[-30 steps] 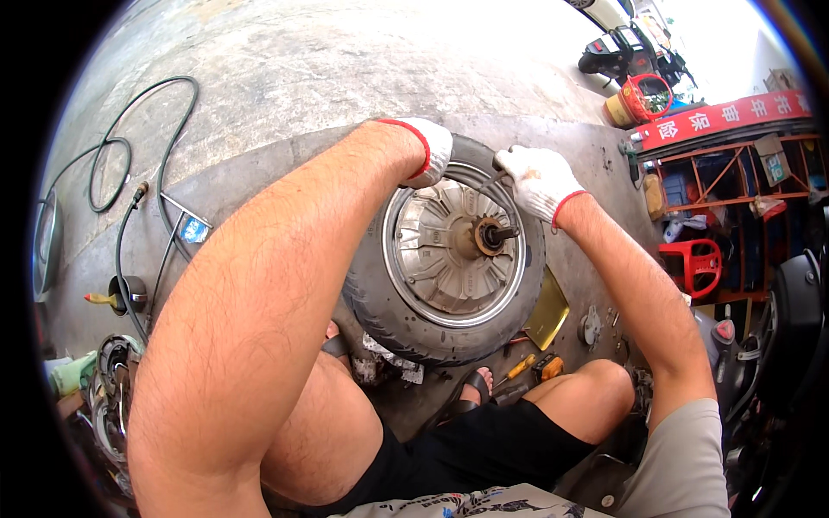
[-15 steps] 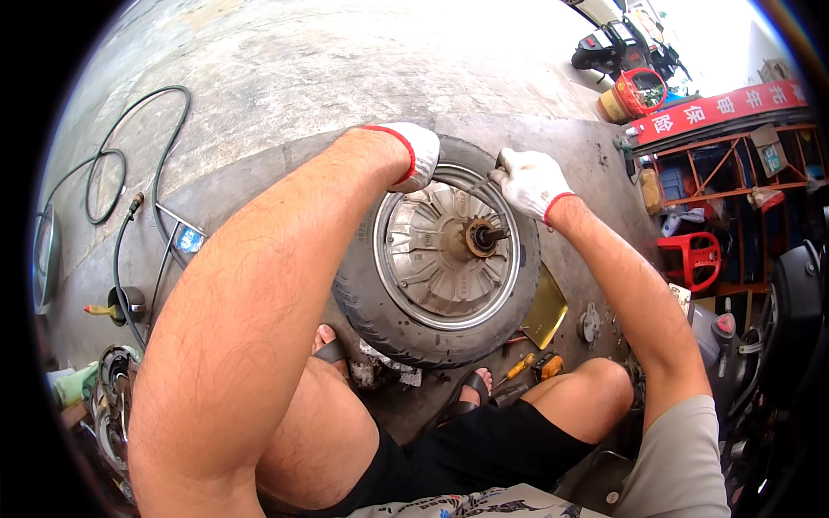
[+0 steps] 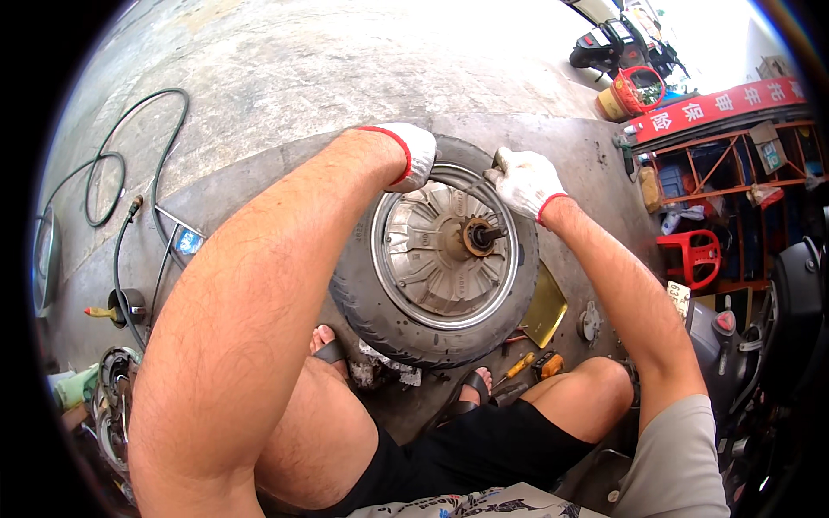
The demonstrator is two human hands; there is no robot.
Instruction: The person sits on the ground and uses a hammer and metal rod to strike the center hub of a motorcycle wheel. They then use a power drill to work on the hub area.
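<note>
In front of me lies a wheel with a black tire [image 3: 361,289] round a silver metal hub [image 3: 423,250]. A toothed sprocket [image 3: 473,236] on a dark axle stands out of the hub's middle. My left hand [image 3: 414,155], in a white knit glove with a red cuff, is bent over the tire's far left part; its fingers are hidden behind the hand. My right hand [image 3: 525,183], gloved the same way, is closed at the far right of the rim. It grips a thin metal tire lever [image 3: 473,183] that lies across the rim's edge.
A yellow-handled screwdriver [image 3: 519,367] and a gold-coloured tray [image 3: 546,311] lie right of the wheel. A black hose [image 3: 183,129] coils at the left. A red plastic stool [image 3: 692,259] and a metal rack [image 3: 717,164] stand at the right, a scooter [image 3: 609,47] beyond.
My right hand has shifted very slightly left along the rim, still holding the lever. My left hand and the wheel have hardly moved.
</note>
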